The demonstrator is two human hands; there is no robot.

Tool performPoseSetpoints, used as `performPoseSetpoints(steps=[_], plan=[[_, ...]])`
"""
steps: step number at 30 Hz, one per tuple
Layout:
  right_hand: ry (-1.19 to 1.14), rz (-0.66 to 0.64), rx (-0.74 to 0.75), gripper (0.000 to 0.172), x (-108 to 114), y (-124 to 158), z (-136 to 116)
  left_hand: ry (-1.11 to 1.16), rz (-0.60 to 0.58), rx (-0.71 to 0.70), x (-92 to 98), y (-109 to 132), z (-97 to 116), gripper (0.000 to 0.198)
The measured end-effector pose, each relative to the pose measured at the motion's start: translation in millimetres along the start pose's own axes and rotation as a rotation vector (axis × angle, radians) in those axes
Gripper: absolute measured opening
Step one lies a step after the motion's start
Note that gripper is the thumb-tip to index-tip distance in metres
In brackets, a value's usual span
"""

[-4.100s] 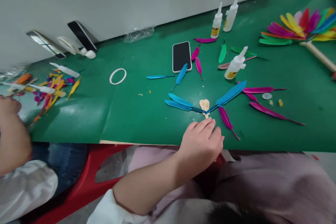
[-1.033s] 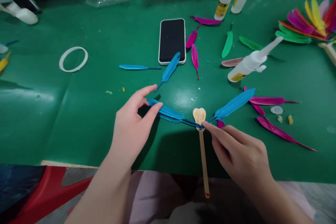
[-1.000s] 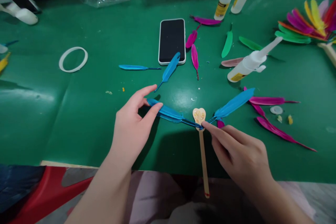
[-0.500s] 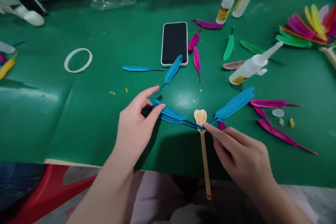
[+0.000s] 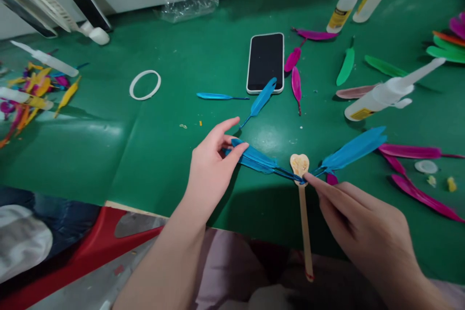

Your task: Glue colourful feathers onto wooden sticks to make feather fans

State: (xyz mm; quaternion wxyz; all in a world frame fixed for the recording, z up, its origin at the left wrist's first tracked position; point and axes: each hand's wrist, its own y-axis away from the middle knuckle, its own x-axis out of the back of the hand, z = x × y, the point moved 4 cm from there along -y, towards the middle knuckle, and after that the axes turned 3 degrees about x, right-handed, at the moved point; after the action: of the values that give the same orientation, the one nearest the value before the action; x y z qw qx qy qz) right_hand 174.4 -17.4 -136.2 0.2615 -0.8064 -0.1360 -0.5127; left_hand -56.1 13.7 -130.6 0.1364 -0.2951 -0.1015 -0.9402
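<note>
Between the thumb and fingers of my left hand (image 5: pixel 210 167) are pinched several blue feathers (image 5: pixel 257 159), their dark quills running right. The quills meet at the neck of a wooden stick (image 5: pixel 305 227) with a heart-shaped head (image 5: pixel 299 161); a clear, lumpy coating covers the head. My right hand (image 5: pixel 366 220) presses its index fingertip at the lower right of the heart, on the quills, other fingers curled under. Another bunch of blue feathers (image 5: pixel 354 147) fans out right from the same spot. The stick's lower end reaches past the table edge, with a red band near its tip.
A phone (image 5: pixel 266 60) lies ahead, a loose blue feather (image 5: pixel 264 99) across its corner. Glue bottles (image 5: pixel 381 97) stand at right among magenta feathers (image 5: pixel 412 151). A white ring (image 5: pixel 145 85) and a feather pile (image 5: pixel 39 85) lie left. A red stool (image 5: pixel 94 247) is below.
The view has swung left, so everything sits further right and the feather pile at left shows more. Both hands keep their places on the feathers and stick.
</note>
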Motion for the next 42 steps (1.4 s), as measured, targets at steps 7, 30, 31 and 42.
performPoseSetpoints(steps=[7,30,31,42], plan=[[-0.011,0.004,0.016,0.032,0,1,0,0.046,0.031,0.042,5.2,0,2,0.035],[-0.106,-0.003,-0.015,0.028,2,-4,-1,0.053,-0.018,0.018,5.7,-3,-1,0.053],[-0.091,-0.004,-0.010,0.029,2,-3,-2,0.049,-0.012,0.015,5.7,-3,-1,0.052],[0.040,-0.005,0.034,0.030,1,-5,-5,0.014,-0.010,0.017,5.7,-2,1,0.051]])
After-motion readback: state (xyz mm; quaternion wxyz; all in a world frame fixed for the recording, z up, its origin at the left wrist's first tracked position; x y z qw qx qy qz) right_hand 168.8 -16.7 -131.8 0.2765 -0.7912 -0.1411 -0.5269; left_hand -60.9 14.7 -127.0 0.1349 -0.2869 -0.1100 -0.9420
